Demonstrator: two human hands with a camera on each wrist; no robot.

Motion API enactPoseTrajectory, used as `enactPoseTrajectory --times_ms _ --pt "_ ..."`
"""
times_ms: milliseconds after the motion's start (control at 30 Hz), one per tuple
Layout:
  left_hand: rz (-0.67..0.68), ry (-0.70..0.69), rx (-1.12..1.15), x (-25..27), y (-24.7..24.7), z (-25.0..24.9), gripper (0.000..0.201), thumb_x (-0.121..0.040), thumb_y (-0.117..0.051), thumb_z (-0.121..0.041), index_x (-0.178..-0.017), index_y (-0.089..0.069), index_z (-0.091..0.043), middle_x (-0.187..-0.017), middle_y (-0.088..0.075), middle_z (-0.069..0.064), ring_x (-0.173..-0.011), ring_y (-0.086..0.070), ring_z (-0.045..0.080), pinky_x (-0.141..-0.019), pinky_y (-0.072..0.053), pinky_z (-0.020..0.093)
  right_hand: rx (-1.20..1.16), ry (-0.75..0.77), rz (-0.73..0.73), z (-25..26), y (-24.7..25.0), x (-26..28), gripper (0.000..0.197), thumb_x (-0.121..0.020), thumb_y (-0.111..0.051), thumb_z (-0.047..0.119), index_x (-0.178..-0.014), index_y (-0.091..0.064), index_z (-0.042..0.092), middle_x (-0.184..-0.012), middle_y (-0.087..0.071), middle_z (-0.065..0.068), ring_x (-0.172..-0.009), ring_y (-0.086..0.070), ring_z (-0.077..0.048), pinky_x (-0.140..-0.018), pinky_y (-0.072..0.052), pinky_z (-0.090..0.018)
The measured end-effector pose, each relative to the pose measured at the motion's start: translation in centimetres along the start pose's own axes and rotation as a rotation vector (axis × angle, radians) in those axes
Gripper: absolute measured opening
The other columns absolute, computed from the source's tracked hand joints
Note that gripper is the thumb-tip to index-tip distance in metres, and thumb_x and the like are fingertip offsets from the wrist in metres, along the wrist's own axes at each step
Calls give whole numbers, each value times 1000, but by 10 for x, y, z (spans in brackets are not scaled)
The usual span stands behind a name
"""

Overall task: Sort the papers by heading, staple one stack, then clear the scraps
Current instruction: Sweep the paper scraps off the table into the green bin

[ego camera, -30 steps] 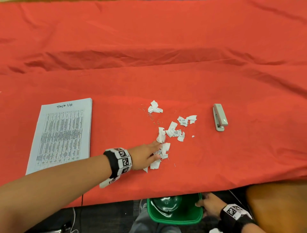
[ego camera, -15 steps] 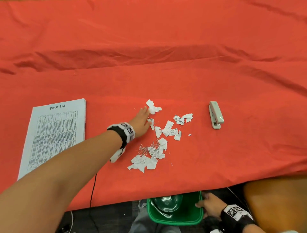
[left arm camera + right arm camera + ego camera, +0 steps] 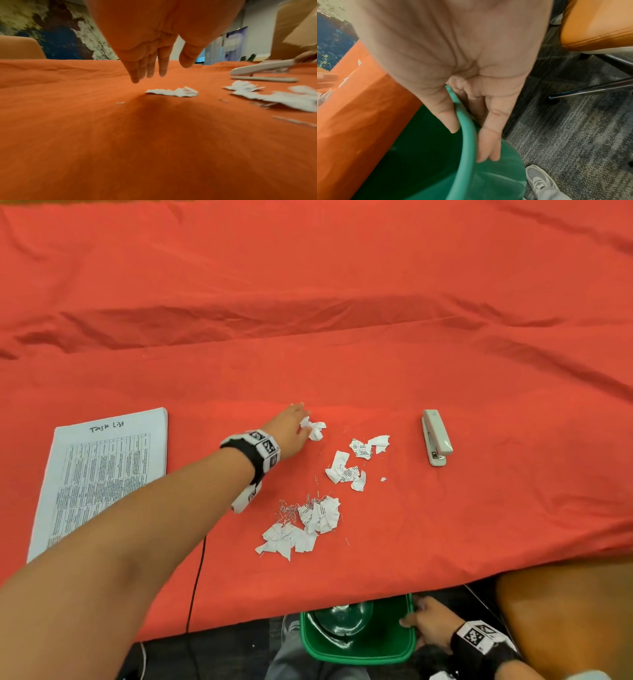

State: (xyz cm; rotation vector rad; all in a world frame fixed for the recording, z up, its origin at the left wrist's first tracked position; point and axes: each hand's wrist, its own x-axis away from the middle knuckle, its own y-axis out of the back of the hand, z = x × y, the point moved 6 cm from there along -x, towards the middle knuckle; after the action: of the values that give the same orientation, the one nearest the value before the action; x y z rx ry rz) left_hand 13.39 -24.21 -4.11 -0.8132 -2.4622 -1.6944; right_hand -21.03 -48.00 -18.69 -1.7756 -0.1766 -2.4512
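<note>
Left grip (image 3: 289,428), fingers straight and together and holding nothing, hovers at the far scrap (image 3: 313,429); right grip (image 3: 471,108) pinches the rim of the green bin (image 3: 409,655) below the worktop (image 3: 479,525) edge. Remaining scraps (image 3: 308,525) lie between hand and edge, mixed with loose staples (image 3: 291,508), the stapler (image 3: 436,438) right and the stack (image 3: 102,474) left. A flat sweep may scatter light scraps, snag staples in the wrinkled cloth, or drop pieces past the bin.

Even, bright overhead light; soft shadows, wide-angle edge bending, motion-blurred left wrist view.
</note>
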Motion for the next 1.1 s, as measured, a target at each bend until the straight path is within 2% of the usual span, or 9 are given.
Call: enactPoseTrajectory --times_ms 200,300,400,500,567,700,900,1000,1100 --pt "150 -83 -46 13 -35 -14 56 -99 -39 -30 -150 -23 -14 -161 -5 9 -148 -9 24 -119 -13 37 13 5 -18 -5 3 -3 26 -83 -54 -9 -108 -57 -2 -102 -70 -25 -86 -70 -42 -66 -58 -44" --pt "282 -246 -24 68 -65 -35 54 -100 -36 -32 -150 -23 -20 -161 -3 2 -148 -8 16 -120 -15 35 3 11 -21 -4 2 1 22 -84 -53 -11 -104 -58 -4 -92 -71 -21 -65 -71 -29 -47 -54 -30" --pt "313 -312 -22 104 -74 -39 44 -101 -34 -33 -143 -40 -23 -155 -31 -4 -142 -30 13 -115 -27 30 1 11 -20 -4 3 0 26 -83 -55 -9 -109 -56 -8 -100 -70 -26 -77 -70 -36 -49 -54 -31" --pt "54 -207 63 82 -34 -25 35 -99 -41 -29 -129 -55 -18 -135 -55 1 -124 -50 18 -107 -38 31 4 -3 -25 -5 3 -4 24 -83 -56 -8 -107 -57 -7 -102 -70 -27 -89 -68 -44 -64 -58 -41" --pt "-72 -58 30 49 -9 5 40 -98 -43 -29 -134 -49 -13 -146 -44 10 -136 -38 23 -113 -26 31 -8 -6 -27 -5 1 -4 28 -81 -58 -6 -108 -56 -8 -103 -70 -27 -90 -68 -45 -71 -58 -47" --pt "84 256 -101 23 -11 53 66 -100 -36 -38 -150 -13 -1 -159 1 20 -148 0 34 -120 -7 40 -18 3 -10 -6 -1 -5 34 -73 -59 -4 -107 -57 -7 -103 -68 -30 -91 -67 -47 -80 -52 -61" --pt "356 -74 -122 90 -74 -20 71 -100 -25 -43 -149 8 -3 -155 24 14 -145 17 26 -121 -1 38 -34 26 10 -4 -3 0 19 -84 -51 -11 -99 -59 0 -103 -69 -28 -90 -67 -45 -70 -58 -49" --pt "486 -198 -74 118 -85 -53 64 -102 -24 -39 -151 -3 -6 -160 -5 13 -148 -9 24 -120 -14 33 -38 30 4 -6 0 2 19 -84 -50 -11 -98 -59 1 -103 -69 -28 -87 -68 -43 -68 -59 -47" --pt "251 -142 13 101 -56 -71 48 -101 -30 -37 -145 -34 -18 -104 -64 5 -93 -60 24 -87 -48 34 -26 37 4 -7 2 3 23 -83 -51 -9 -103 -59 0 -109 -66 -30 -92 -66 -44 -71 -57 -50"
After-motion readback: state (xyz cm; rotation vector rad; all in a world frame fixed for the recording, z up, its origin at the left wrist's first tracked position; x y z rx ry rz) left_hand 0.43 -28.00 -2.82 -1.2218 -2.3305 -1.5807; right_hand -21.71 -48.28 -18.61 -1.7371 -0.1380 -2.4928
